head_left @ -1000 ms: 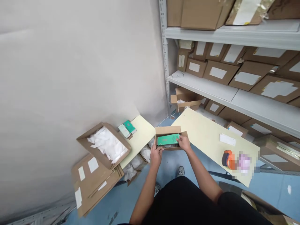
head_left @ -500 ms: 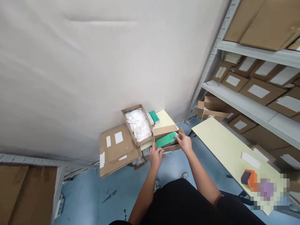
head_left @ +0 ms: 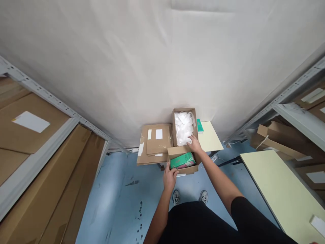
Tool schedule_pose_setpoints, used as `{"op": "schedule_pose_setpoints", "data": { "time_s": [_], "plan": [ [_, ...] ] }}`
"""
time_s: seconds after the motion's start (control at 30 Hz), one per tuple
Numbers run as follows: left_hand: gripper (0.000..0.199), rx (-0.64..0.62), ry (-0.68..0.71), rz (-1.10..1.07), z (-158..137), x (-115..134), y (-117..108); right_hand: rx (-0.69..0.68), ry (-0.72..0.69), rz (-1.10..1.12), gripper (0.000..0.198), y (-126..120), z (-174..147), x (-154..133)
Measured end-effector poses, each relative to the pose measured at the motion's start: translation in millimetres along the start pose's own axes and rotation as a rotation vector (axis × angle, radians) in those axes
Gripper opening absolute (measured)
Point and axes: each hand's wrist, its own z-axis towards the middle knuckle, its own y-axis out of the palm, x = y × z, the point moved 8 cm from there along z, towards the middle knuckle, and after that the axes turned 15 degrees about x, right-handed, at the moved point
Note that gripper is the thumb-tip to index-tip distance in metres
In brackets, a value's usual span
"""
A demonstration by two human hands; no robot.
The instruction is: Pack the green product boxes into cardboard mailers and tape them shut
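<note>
Two shoes [head_left: 190, 197] stand on the blue floor [head_left: 114, 203] below the person's lap. Just beyond, the left hand [head_left: 169, 177] grips the near left corner of a small open cardboard box [head_left: 183, 168], which holds a green packet [head_left: 182, 160]. The right hand [head_left: 195, 144] reaches past that box, fingers loosely spread, touching white packing bags [head_left: 183, 127] in a larger open carton [head_left: 185, 126]. Flattened cardboard [head_left: 154, 144] lies left of it, a pale surface [head_left: 209, 139] right, against the wall.
</note>
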Motion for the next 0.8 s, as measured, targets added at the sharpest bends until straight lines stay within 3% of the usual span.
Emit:
{"op": "schedule_pose_setpoints", "data": {
  "time_s": [0.17, 0.3, 0.37, 0.43, 0.5, 0.57, 0.8],
  "plan": [
    [0.014, 0.000, -0.067, -0.032, -1.2, -19.4, 9.4, -0.253, 0.043, -0.144, 0.082, 63.1, 46.5, -1.2],
    [0.016, -0.016, -0.089, -0.060, -1.0, -19.5, 19.4, -0.244, -0.053, -0.191, 0.097, 94.3, 71.2, -10.4],
    [0.018, -0.011, -0.085, -0.063, 0.4, -16.2, 20.8, -0.238, -0.074, -0.205, 0.090, 105.0, 77.7, -12.3],
    [0.018, -0.007, -0.073, -0.060, 2.5, -12.1, 20.2, -0.252, -0.066, -0.215, 0.065, 111.5, 80.2, -11.4],
    [0.017, -0.009, -0.061, -0.051, 4.8, -8.6, 18.6, -0.261, -0.051, -0.219, 0.033, 111.3, 80.4, -9.9],
    [0.016, -0.014, -0.052, -0.037, 6.8, -6.3, 17.1, -0.227, -0.059, -0.175, 0.014, 102.6, 80.8, -11.5],
    [0.015, 0.084, 0.060, -0.050, 10.6, 11.2, 15.2, -0.018, -0.121, 0.013, 0.011, 36.3, 82.6, -17.8]
  ]
}}
